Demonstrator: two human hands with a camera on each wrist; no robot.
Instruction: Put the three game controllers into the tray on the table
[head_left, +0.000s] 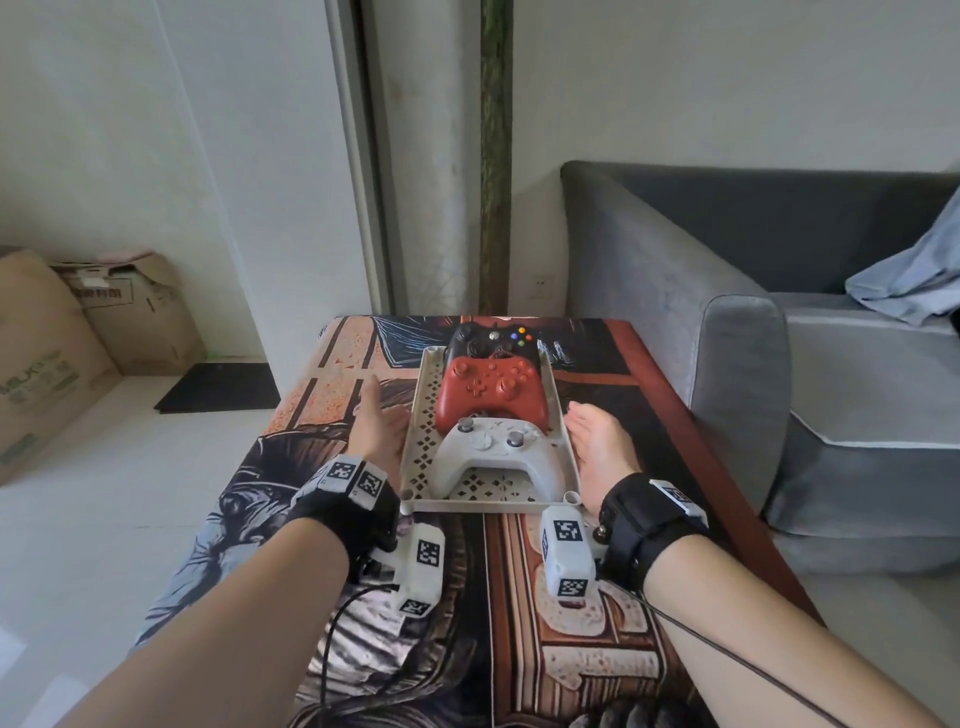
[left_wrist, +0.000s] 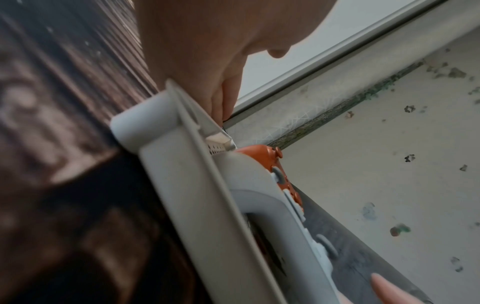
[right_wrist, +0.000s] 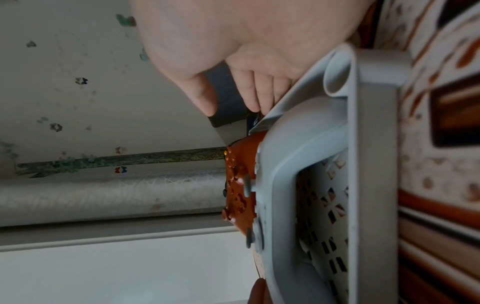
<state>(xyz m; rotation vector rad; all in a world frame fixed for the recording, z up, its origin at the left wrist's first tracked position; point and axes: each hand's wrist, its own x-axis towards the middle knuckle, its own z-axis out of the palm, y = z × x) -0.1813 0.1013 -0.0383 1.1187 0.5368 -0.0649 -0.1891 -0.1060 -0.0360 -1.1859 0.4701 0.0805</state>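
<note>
Cardboard boxes (head_left: 78, 332) at 9 o'clock carry print too small to read. Table (head_left: 519, 597) wears a pictorial cloth; grey sofa (head_left: 779, 312) at 3 o'clock.

Tray (head_left: 423, 415), long axis 12–6, holds black controller (head_left: 491, 340), red controller (head_left: 491, 395), white controller (head_left: 498, 457), grips toward 6.

Left hand (head_left: 376, 423) and right hand (head_left: 597, 441) flank the tray, fingers straight, holding nothing.

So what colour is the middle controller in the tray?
Red, the middle controller in the tray; the head view shows it best.
</note>
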